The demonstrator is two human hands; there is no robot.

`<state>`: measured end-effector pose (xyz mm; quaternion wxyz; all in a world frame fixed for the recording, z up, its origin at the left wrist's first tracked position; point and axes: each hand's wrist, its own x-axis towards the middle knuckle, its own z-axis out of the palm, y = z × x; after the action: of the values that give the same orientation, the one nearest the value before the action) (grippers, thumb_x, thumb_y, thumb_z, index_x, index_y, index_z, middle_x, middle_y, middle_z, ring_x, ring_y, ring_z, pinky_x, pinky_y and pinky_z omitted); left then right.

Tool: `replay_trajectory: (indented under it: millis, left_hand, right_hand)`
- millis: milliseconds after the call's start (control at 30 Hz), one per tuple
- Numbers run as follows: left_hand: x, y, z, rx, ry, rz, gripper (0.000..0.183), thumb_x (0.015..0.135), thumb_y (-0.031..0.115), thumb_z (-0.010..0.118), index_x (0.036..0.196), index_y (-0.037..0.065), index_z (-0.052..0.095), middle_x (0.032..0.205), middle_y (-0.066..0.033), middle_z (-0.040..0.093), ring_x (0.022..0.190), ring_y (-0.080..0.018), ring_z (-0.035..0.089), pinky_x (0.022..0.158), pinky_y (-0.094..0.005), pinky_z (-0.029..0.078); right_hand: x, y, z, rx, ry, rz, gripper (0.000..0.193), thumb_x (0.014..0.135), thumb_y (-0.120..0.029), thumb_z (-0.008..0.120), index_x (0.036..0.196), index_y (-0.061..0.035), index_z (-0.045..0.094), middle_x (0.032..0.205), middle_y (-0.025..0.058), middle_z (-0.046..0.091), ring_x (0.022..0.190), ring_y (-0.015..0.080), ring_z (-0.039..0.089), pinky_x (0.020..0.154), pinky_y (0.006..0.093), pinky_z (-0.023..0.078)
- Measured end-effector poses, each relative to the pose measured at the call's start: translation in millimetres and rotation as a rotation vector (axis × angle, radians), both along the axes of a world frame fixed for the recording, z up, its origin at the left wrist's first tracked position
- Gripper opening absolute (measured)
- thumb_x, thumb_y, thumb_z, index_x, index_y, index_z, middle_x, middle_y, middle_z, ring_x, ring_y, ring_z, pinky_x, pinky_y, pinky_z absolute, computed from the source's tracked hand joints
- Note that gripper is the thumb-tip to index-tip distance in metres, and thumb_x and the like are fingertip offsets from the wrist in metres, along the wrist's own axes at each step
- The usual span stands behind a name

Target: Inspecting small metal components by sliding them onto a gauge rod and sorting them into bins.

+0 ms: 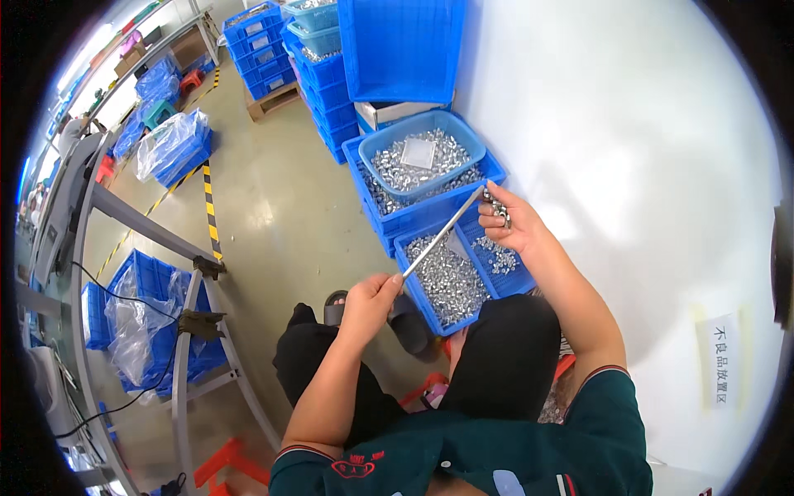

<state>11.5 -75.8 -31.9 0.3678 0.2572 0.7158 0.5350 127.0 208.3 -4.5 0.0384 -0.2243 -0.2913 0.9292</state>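
A thin grey metal rod [442,231] runs slantwise between my two hands. My left hand [370,304] is closed round its near end, thumb along the top. At the rod's far end, my right hand [514,223] has its fingers curled round several small shiny metal parts [498,208]. Whether those parts touch the rod's tip is too small to tell. Below the rod stands a divided blue bin [513,285]. Its left compartment is filled with small metal parts [451,285], and its right one has a smaller pile [495,255].
Beyond the bin, a light-blue basket [457,128] of metal parts rests in a larger blue crate [413,219]. Stacked blue crates [329,103] rise behind. A white wall [628,165] borders my right. On the left are a grey metal frame [149,221] and plastic-covered crates [178,157].
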Motion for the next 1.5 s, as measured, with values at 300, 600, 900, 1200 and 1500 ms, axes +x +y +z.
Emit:
replay_trajectory:
  millis: [300,600,900,1200,1500]
  left_hand:
    - [1.6,-0.3,7.1,0.039,0.031,-0.008,0.034,0.087,0.032,0.054,0.072,0.003,0.059,0.052,0.0005,0.046,0.046,-0.007,0.043,0.044,-0.0251,0.033]
    - [1.7,-3.6,1.8,0.036,0.064,-0.028,0.033,0.086,0.032,0.054,0.071,0.003,0.059,0.05,-0.0003,0.046,0.046,-0.0076,0.044,0.044,-0.0261,0.035]
    - [1.0,-9.9,1.7,0.054,0.014,0.002,0.032,0.087,0.03,0.053,0.071,0.003,0.059,0.051,0.0006,0.045,0.046,-0.0069,0.043,0.044,-0.0256,0.035]
    - [7.4,1.4,-2.0,0.09,0.007,0.001,0.033,0.088,0.029,0.052,0.071,0.002,0.058,0.054,0.0007,0.047,0.05,-0.0063,0.044,0.046,-0.0243,0.034]
    - [11.8,9.2,-2.7,0.091,-0.109,-0.037,0.033,0.088,0.029,0.052,0.071,0.002,0.059,0.054,0.0006,0.047,0.049,-0.0067,0.043,0.046,-0.0237,0.034]
  right_hand:
    - [5.1,-20.4,31.5,0.146,-0.055,-0.137,0.028,0.088,-0.032,0.055,0.091,-0.0044,0.055,0.064,0.0001,0.045,0.043,0.004,0.035,0.032,0.0153,0.023]
    - [5.4,-32.4,37.9,0.196,-0.03,-0.199,0.027,0.088,-0.031,0.056,0.091,-0.0038,0.054,0.064,0.0005,0.044,0.044,0.0041,0.036,0.032,0.0155,0.025]
    - [-0.2,-54.4,55.9,0.593,-0.078,-0.291,0.026,0.087,-0.026,0.057,0.091,-0.0003,0.056,0.066,0.0007,0.046,0.045,0.0036,0.035,0.034,0.0152,0.025]
    - [2.2,-42.1,47.1,0.64,-0.038,-0.328,0.025,0.086,-0.026,0.059,0.087,-0.001,0.059,0.064,0.0005,0.046,0.046,0.0038,0.037,0.035,0.0149,0.024]
    - [9.3,-33.5,53.8,0.638,-0.064,-0.278,0.025,0.086,-0.025,0.059,0.088,0.0001,0.058,0.062,0.0004,0.046,0.045,0.0031,0.036,0.035,0.0146,0.025]
